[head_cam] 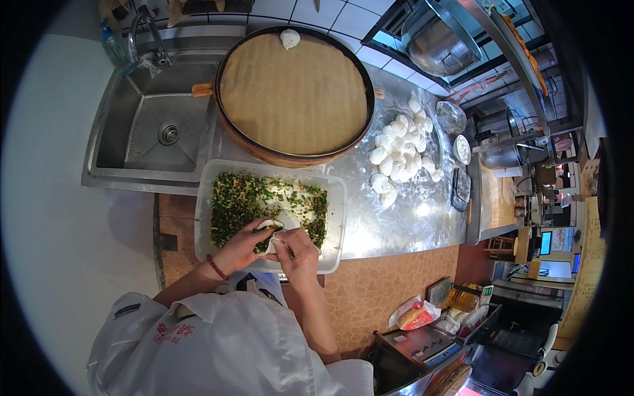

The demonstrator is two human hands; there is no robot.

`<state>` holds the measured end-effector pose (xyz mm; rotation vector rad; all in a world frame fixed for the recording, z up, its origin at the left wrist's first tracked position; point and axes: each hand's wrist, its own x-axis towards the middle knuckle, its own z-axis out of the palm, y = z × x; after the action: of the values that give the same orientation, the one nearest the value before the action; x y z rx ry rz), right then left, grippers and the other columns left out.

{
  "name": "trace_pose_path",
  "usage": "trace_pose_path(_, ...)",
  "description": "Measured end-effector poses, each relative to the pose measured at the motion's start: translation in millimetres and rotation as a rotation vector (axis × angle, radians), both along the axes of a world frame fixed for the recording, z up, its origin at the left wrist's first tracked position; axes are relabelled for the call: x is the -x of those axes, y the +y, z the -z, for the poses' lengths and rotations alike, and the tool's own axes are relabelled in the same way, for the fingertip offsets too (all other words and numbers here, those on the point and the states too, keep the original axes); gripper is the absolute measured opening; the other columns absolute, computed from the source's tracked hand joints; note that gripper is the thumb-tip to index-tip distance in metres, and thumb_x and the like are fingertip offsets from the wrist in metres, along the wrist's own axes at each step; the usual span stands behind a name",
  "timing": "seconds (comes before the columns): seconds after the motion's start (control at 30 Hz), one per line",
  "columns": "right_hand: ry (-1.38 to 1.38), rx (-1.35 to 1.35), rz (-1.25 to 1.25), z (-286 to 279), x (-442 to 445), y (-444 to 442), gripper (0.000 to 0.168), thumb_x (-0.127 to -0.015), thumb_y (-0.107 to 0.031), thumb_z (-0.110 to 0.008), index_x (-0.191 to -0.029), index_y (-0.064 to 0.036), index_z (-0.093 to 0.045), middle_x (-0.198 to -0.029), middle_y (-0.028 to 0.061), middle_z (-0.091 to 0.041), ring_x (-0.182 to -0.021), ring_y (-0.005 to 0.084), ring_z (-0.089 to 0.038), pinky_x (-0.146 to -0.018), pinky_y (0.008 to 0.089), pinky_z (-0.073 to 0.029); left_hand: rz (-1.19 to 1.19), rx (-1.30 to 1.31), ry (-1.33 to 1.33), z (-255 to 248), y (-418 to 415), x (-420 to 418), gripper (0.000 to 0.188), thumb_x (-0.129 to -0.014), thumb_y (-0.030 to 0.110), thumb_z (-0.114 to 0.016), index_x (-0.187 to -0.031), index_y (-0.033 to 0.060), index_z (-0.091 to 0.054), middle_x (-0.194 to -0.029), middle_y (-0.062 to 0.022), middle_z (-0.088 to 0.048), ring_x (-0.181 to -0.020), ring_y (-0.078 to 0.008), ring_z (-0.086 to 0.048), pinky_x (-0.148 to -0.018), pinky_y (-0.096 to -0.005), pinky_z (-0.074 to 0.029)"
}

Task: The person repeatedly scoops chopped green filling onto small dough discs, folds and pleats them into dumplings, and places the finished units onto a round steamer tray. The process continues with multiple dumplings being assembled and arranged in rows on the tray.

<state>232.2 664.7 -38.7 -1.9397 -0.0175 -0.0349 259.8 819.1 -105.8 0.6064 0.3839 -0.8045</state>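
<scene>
A dough wrapper with green chopped filling (269, 236) lies cupped in my left hand (243, 247), over the near side of a plastic tub (342, 218). The fingers of my right hand (298, 255) pinch the wrapper's right edge. Inside the tub is chopped green vegetable filling (237, 203), spread thinner on the right. Behind it stands a large round steamer (297, 157) lined with a tan cloth or paper (297, 94); one white filled bun (290, 38) sits at its far edge. Many white dough pieces (401, 148) are heaped on the floured steel counter (364, 218) to the right.
A steel sink (148, 133) with a faucet (148, 34) is at the left. A white bowl (461, 149) and a clear plastic bag (450, 117) are beyond the dough. A large metal bowl (438, 44) hangs or rests up at the back right. The counter's front edge lies right of the tub.
</scene>
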Motion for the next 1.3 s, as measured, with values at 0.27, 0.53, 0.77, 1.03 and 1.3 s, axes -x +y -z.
trace_pose_path(0.27,0.048,0.207,0.186,9,-1,-2,0.029,-0.075,-0.007,-0.08,-0.099,-0.001,-0.066,-0.085,0.0076,-0.058,-0.061,0.0164,-0.052,-0.055,0.031,-0.044,0.002,0.02,-0.058,0,1,4,0.03,-0.101,0.016,-0.055,-0.131,0.0126,-0.053,-0.121,-0.0019,-0.06,-0.11,-0.0153,-0.059,-0.088,-0.0371,-0.054)
trace_pose_path(0.53,-0.045,0.229,0.177,14,-2,-1,0.022,-0.076,-0.003,-0.078,-0.096,-0.001,-0.068,-0.083,0.0071,-0.058,-0.056,0.0134,-0.048,-0.051,0.0286,-0.04,0.009,-0.079,-0.063,-11,-2,3,0.028,-0.101,0.016,-0.054,-0.13,0.013,-0.055,-0.124,-0.0017,-0.058,-0.114,-0.0144,-0.056,-0.089,-0.0377,-0.055)
trace_pose_path(0.77,0.041,0.102,0.184,10,-3,0,0.013,-0.078,0.001,-0.075,-0.089,0.0,-0.069,-0.079,0.0045,-0.058,-0.055,0.0101,-0.047,-0.05,0.0267,-0.039,0.029,0.067,-0.08,-6,0,-5,0.032,-0.097,0.01,-0.05,-0.128,0.0073,-0.056,-0.125,-0.0043,-0.057,-0.116,-0.0184,-0.057,-0.09,-0.0468,-0.056)
trace_pose_path(1.03,0.107,0.052,0.241,15,1,-7,0.007,-0.08,0.0,-0.076,-0.085,0.0,-0.07,-0.072,0.0031,-0.057,-0.056,0.0083,-0.049,-0.052,0.0249,-0.039,0.126,0.158,-0.126,-5,12,-4,0.053,-0.089,-0.003,-0.053,-0.14,0.01,-0.045,-0.132,-0.0062,-0.052,-0.117,-0.0201,-0.055,-0.101,-0.0551,-0.048)
trace_pose_path(1.3,0.065,-0.03,-0.008,19,2,-4,0.013,-0.085,-0.001,-0.071,-0.097,0.003,-0.068,-0.091,0.0096,-0.061,-0.066,0.0137,-0.059,-0.058,0.0296,-0.048,0.13,0.043,0.015,4,17,-5,0.057,-0.092,-0.005,-0.053,-0.145,0.0134,-0.04,-0.135,-0.0051,-0.05,-0.116,-0.0186,-0.054,-0.103,-0.0528,-0.046)
